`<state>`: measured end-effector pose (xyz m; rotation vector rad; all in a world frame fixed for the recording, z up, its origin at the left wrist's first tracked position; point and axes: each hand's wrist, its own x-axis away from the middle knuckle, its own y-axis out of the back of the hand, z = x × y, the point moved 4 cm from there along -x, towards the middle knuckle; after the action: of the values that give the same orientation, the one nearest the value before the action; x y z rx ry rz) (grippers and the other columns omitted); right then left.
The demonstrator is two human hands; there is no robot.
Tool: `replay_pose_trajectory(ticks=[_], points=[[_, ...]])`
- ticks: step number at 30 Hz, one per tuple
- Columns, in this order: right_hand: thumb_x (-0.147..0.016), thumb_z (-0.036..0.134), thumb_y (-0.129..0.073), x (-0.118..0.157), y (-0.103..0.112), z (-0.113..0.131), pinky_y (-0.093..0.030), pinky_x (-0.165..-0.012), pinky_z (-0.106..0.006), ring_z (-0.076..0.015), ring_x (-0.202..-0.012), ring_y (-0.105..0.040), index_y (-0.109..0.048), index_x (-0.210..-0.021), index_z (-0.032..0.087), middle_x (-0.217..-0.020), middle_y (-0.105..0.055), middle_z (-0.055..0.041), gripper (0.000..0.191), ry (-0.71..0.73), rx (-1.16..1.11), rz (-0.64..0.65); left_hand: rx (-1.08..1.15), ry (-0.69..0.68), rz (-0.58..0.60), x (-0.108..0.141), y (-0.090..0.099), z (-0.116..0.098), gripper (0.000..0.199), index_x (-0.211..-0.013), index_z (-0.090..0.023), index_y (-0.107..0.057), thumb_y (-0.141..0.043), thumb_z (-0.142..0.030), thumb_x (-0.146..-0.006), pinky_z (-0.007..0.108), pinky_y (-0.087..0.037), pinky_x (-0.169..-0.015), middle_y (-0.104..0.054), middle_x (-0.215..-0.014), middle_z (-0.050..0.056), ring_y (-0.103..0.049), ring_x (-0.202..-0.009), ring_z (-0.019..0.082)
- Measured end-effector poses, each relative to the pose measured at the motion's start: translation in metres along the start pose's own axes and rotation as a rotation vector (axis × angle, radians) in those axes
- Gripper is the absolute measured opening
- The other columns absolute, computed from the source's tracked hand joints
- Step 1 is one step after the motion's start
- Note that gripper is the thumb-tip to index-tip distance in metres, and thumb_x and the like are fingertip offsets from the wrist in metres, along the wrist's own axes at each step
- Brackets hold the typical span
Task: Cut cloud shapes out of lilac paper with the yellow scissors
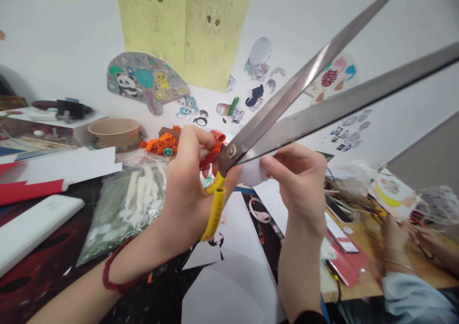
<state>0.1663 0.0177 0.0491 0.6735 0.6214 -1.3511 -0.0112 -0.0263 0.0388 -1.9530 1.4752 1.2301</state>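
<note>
My left hand (188, 185) is closed around the handles of a large pair of scissors (258, 129), one loop red and the other yellow. The long metal blades are spread apart and reach up to the right. A small white paper cutout (251, 172) lies beneath the base of the blades, close to my left fingertips. My right hand (303, 178) pinches that cutout at its right edge between thumb and fingers. Part of the cutout is hidden by the lower blade. Below both hands lies white paper (233, 286) on the dark tabletop.
Left are a bag of craft stems (132, 209), a white box-like object (39, 228), red and white paper and a round tan container (114, 130). Drawings and stickers cover the wall behind. At right another person's hands (396, 238) hold a round decorated piece (392, 195).
</note>
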Motion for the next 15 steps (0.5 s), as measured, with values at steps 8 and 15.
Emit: replay_pose_trajectory(ticks=[8, 15], points=[[-0.08, 0.023, -0.083, -0.0005, -0.0016, 0.0011, -0.049, -0.059, -0.023, -0.0094, -0.07, -0.062, -0.079, -0.083, 0.028, -0.079, -0.072, 0.0027, 0.007, 0.058, -0.04, 0.002, 0.055, -0.103, -0.052, -0.0002, -0.0015, 0.0002, 0.024, -0.098, -0.025, -0.051, -0.071, -0.019, -0.087, 0.029, -0.045, -0.057, -0.055, -0.084, -0.002, -0.048, -0.063, 0.011], [-0.079, 0.025, -0.083, -0.0006, -0.0011, 0.0017, -0.049, -0.061, -0.025, -0.0107, -0.071, -0.062, -0.079, -0.083, 0.029, -0.08, -0.071, 0.0024, 0.007, 0.035, -0.042, 0.004, 0.137, -0.156, -0.08, -0.0013, -0.0014, -0.0003, 0.024, -0.097, -0.024, -0.055, -0.076, -0.025, -0.086, 0.028, -0.044, -0.054, -0.055, -0.083, -0.002, -0.045, -0.06, 0.01]])
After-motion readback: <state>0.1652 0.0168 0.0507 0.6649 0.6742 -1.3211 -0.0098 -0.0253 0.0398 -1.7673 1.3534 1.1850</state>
